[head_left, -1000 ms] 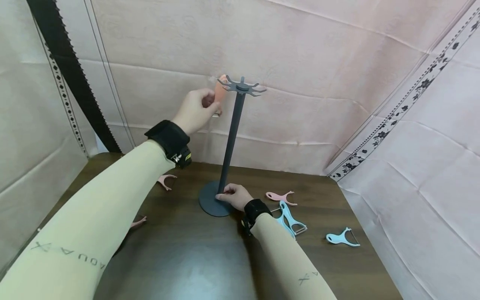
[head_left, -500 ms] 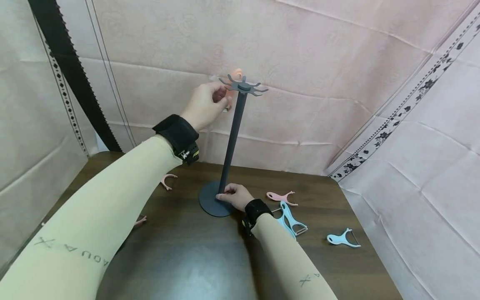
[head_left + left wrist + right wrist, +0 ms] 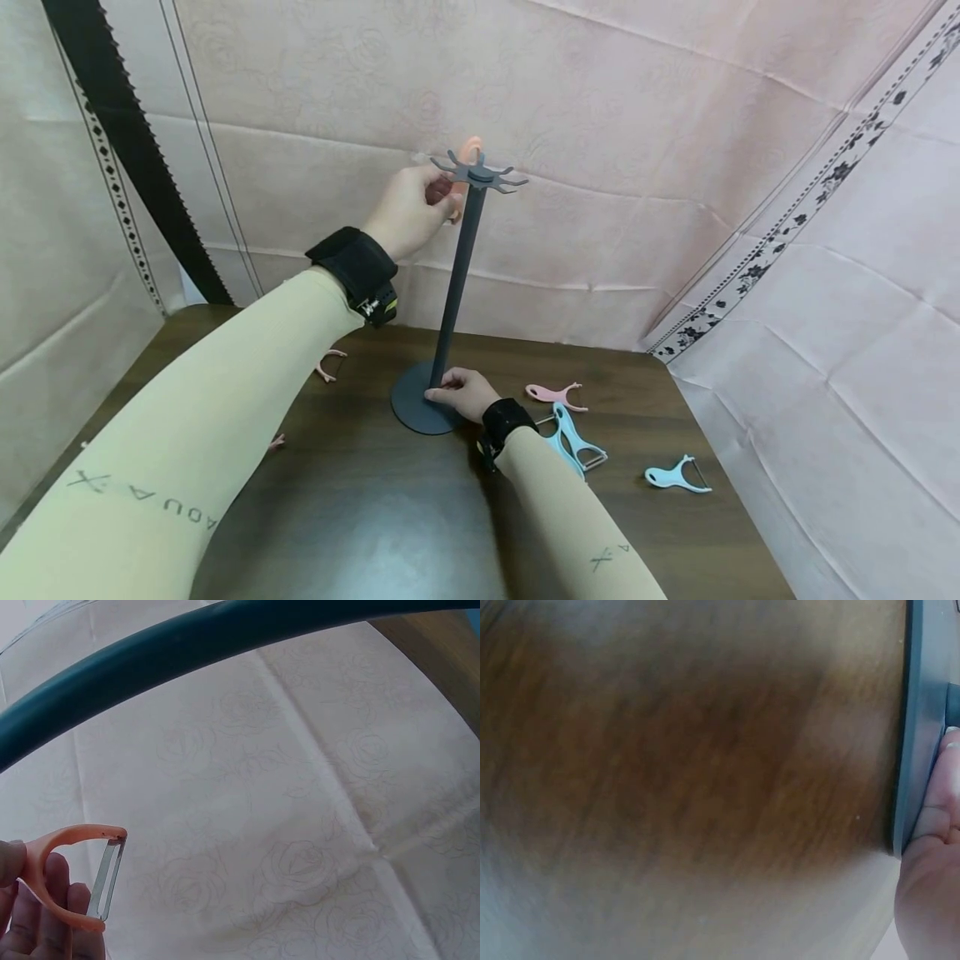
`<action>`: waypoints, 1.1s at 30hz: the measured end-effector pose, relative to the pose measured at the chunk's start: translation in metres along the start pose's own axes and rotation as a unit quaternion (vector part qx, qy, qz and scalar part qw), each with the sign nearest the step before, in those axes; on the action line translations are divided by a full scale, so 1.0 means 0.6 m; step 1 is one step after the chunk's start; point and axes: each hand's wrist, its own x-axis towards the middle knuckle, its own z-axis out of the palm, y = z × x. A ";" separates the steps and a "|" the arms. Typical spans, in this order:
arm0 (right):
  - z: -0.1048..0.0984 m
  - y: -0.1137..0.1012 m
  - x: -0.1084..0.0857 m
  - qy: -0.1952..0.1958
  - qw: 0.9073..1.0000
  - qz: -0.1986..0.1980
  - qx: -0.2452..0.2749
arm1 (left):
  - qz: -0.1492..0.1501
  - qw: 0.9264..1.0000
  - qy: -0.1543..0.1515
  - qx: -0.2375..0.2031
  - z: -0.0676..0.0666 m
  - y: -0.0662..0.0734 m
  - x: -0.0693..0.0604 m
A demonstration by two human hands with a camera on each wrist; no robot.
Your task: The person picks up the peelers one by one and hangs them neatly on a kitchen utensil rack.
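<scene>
A dark grey stand (image 3: 459, 275) rises from a round base (image 3: 411, 400), with several curved hooks (image 3: 480, 173) at its top. My left hand (image 3: 411, 208) pinches an orange peeler (image 3: 470, 150) beside the left hooks, its handle end up behind them. In the left wrist view the fingers hold the orange peeler (image 3: 39, 859) near its forked head, and its metal blade shows. Low on the stand, my right hand (image 3: 467, 395) has its thumb and fingers around the foot of the pole, over the base. The right wrist view shows part of that hand (image 3: 934, 885) against the base (image 3: 919, 727).
Right of the stand lie a pink peeler (image 3: 553, 395), overlapping blue peelers (image 3: 572, 433) and a separate blue peeler (image 3: 675, 476). Pink peeler parts (image 3: 327, 367) show beside the left forearm. Patterned cloth (image 3: 600, 250) hangs behind the wooden table (image 3: 360, 500).
My left hand has moved right and slightly up with the orange peeler, bringing it behind the left hooks. The right hand stays at the foot of the pole.
</scene>
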 end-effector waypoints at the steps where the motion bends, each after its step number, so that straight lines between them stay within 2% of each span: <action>1: 0.000 -0.001 -0.001 0.000 1.000 0.000 0.001 | -0.004 1.000 -0.001 0.001 0.001 0.001 0.000; 10: -0.001 -0.003 -0.006 0.001 1.000 -0.004 0.002 | -0.013 1.000 -0.011 0.012 0.002 0.004 0.001; 18: -0.001 0.001 -0.001 0.001 1.000 -0.004 0.003 | -0.002 1.000 -0.021 0.015 0.005 -0.002 -0.003; 23: -0.002 0.005 0.004 0.005 1.000 -0.008 0.001 | 0.020 0.999 -0.025 0.013 0.005 -0.007 -0.010; 29: 0.000 0.004 0.001 0.002 1.000 -0.006 0.005 | 0.004 0.998 -0.053 0.025 0.006 -0.017 -0.025; 33: 0.001 -0.003 -0.005 0.000 1.000 -0.004 0.004 | -0.004 0.997 -0.061 0.037 0.008 -0.027 -0.031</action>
